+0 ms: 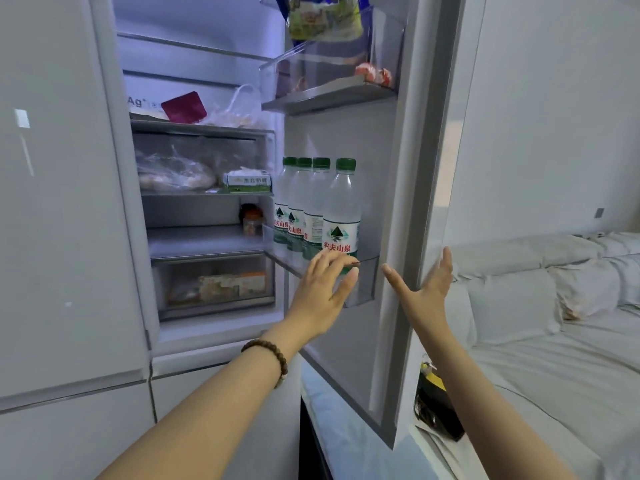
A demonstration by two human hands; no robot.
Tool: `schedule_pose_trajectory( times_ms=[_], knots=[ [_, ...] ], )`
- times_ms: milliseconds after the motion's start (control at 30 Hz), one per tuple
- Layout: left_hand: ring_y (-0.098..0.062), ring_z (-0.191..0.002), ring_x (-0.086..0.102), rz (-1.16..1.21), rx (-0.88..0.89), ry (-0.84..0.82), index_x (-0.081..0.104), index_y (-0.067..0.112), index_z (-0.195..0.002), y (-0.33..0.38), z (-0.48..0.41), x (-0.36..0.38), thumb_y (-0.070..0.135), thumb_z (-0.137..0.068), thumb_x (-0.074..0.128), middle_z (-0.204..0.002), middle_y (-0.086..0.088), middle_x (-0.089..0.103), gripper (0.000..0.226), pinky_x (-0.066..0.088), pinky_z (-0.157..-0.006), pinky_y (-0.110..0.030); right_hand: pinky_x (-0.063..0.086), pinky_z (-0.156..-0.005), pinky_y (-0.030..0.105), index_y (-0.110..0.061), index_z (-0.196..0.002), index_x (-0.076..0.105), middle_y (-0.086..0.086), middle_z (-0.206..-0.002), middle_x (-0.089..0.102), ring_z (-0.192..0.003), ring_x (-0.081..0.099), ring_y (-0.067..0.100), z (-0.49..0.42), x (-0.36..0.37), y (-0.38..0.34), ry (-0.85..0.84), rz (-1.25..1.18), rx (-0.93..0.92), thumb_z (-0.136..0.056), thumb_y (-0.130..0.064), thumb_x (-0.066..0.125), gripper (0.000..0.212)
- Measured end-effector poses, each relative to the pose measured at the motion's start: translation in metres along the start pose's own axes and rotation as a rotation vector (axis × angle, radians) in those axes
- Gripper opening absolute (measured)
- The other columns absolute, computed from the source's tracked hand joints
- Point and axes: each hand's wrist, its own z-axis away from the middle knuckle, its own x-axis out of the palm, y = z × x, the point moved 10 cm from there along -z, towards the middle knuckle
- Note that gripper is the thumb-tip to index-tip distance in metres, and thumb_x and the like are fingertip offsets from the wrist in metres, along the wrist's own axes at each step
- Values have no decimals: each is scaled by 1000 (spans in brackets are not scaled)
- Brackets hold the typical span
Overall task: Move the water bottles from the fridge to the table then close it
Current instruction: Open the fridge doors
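The fridge stands open, its right door swung out toward me. Several clear water bottles with green caps and green-and-white labels stand in a row in the door's lower clear bin. My left hand reaches up in front of that bin, fingers spread, its fingertips at the base of the nearest bottle, holding nothing. My right hand is open, its thumb inside the door and its fingers behind the door's outer edge. No table is in view.
Fridge shelves hold bagged food, a dark red card, a small box and a jar. An upper door bin holds a snack bag. A bed with white bedding lies right of the door. The closed left fridge door fills the left side.
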Motion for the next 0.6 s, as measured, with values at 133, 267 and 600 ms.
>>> schedule_pose_trajectory(
  times_ms=[133, 267, 600],
  knots=[
    [-6, -140, 17, -83, -12, 69, 32, 33, -140, -23, 21, -24, 57, -90, 18, -149, 9, 30, 57, 13, -117, -36, 15, -118, 22, -22, -146, 14, -10, -150, 16, -138, 15, -6, 27, 8, -69, 85, -121, -297, -76, -52, 63, 90],
    [-12, -138, 27, -129, -236, 167, 32, 29, -140, -115, 62, -72, 61, -89, 19, -149, 5, 34, 62, 26, -114, -42, 27, -102, 3, -23, -141, 29, -8, -145, 34, -132, 32, -5, 53, 78, -133, -172, -234, -427, -88, -28, 61, 63],
    [-23, -140, 23, -439, -598, 284, 23, 17, -146, -304, 193, -229, 35, -96, 39, -154, -4, 25, 56, 19, -116, -35, 34, -103, 27, -33, -141, 28, -12, -149, 32, -130, 36, 6, 177, 380, -14, -919, -248, 226, -88, -46, 55, 61]
  ],
)
